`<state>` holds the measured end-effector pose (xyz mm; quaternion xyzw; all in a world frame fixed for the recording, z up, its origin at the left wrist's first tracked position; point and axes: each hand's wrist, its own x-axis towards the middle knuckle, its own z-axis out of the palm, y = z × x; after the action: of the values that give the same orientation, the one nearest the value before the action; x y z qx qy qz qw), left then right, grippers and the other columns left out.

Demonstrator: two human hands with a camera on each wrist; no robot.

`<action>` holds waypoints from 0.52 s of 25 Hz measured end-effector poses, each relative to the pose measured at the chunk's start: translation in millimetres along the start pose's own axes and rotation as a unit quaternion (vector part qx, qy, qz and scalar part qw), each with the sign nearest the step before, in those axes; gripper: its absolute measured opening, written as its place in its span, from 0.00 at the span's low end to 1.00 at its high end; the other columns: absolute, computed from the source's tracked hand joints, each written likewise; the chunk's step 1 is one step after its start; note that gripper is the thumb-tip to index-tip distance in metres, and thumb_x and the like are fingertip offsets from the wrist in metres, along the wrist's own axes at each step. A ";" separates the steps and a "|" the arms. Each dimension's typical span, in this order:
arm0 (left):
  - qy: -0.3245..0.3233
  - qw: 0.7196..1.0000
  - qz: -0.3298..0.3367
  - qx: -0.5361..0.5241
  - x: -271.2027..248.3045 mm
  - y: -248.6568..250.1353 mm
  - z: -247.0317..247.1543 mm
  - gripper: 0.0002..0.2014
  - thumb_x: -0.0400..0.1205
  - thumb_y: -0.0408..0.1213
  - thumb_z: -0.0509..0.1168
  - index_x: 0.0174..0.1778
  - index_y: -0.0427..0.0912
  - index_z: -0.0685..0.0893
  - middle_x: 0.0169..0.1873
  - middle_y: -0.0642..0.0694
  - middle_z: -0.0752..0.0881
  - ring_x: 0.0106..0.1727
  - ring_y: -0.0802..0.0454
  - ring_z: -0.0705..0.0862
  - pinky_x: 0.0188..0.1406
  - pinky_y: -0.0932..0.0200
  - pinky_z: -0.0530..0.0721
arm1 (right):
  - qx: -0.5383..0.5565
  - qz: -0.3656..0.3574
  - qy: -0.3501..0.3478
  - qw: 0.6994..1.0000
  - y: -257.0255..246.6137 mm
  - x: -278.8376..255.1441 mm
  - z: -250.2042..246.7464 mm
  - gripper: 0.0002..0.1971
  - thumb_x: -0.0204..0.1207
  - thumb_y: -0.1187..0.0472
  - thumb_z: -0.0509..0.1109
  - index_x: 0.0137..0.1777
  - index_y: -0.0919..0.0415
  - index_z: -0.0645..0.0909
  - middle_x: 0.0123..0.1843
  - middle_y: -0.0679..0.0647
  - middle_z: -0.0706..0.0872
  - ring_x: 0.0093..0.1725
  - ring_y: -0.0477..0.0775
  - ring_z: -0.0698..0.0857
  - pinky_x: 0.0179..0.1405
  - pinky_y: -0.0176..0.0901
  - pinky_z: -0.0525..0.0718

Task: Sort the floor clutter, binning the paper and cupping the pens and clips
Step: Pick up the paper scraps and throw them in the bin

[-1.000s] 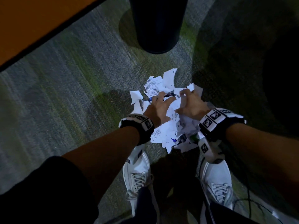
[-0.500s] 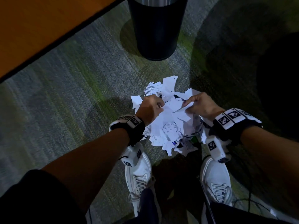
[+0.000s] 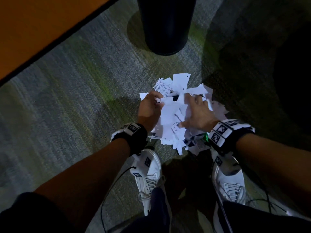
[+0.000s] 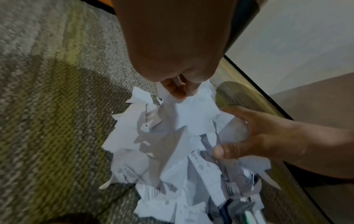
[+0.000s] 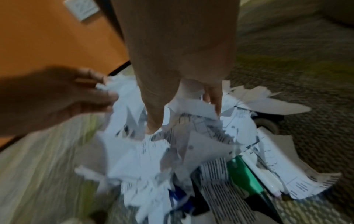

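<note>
A heap of torn white paper scraps [image 3: 171, 115] lies on the carpet in front of my shoes. My left hand [image 3: 157, 102] grips the heap's left side, its curled fingers [image 4: 178, 89] dug into the scraps. My right hand [image 3: 193, 108] grips the heap from the right, with thumb [image 4: 220, 151] and fingers clawed round paper. At the near edge of the pile a green pen [image 5: 247, 177] and a white pen [image 5: 262, 177] lie half buried; the green pen [image 3: 205, 137] also peeks out in the head view. No cup is in view.
A tall dark bin [image 3: 165, 26] stands on the grey-green carpet just beyond the pile. An orange panel [image 3: 42, 27] with a black edge fills the upper left. My white shoes [image 3: 151, 175] stand right behind the heap, and cables trail beside them.
Both hands have closed in on the heap from either side. The left fist has opened into a grip on the scraps, and the right hand has spread from a pinch to a wider grasp.
</note>
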<state>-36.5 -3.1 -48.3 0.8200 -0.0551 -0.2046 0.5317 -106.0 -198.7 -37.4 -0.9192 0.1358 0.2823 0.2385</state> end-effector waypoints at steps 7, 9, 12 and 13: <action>-0.141 0.951 0.057 0.269 -31.8 -41.3 17.4 0.33 0.78 0.49 0.71 0.78 0.52 0.67 0.64 0.37 0.73 0.61 0.41 0.74 0.60 0.46 0.78 | -0.088 -0.093 0.016 0.992 2.1 13.4 33.8 0.37 0.69 0.62 0.76 0.76 0.52 0.64 0.65 0.65 0.70 0.65 0.72 0.73 0.39 0.58 0.80; -0.168 0.912 0.076 0.367 -34.6 -52.7 21.4 0.42 0.71 0.65 0.70 0.79 0.59 0.62 0.64 0.38 0.73 0.62 0.38 0.73 0.61 0.44 0.77 | -0.069 -0.101 0.016 0.992 7.6 15.7 34.3 0.32 0.69 0.64 0.76 0.72 0.55 0.70 0.62 0.64 0.74 0.59 0.70 0.78 0.40 0.56 0.81; -0.154 0.892 0.109 0.410 -35.5 -64.2 27.4 0.31 0.74 0.46 0.75 0.71 0.57 0.69 0.57 0.39 0.76 0.54 0.39 0.77 0.55 0.44 0.81 | -0.008 -0.100 0.025 0.995 11.4 20.0 27.9 0.21 0.66 0.68 0.77 0.60 0.61 0.81 0.54 0.65 0.81 0.49 0.70 0.84 0.40 0.53 0.82; -0.141 0.903 0.093 0.396 -32.1 -59.5 26.8 0.21 0.75 0.39 0.71 0.63 0.55 0.76 0.53 0.38 0.78 0.50 0.41 0.78 0.51 0.45 0.81 | 0.008 -0.096 0.029 0.995 11.7 20.7 23.8 0.17 0.65 0.68 0.78 0.54 0.64 0.83 0.51 0.66 0.83 0.48 0.70 0.85 0.39 0.53 0.82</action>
<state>-83.8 9.5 -102.0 0.9168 -0.2814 -0.2290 0.1666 -104.7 -198.8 -71.0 -0.9337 0.0565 0.2305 0.2679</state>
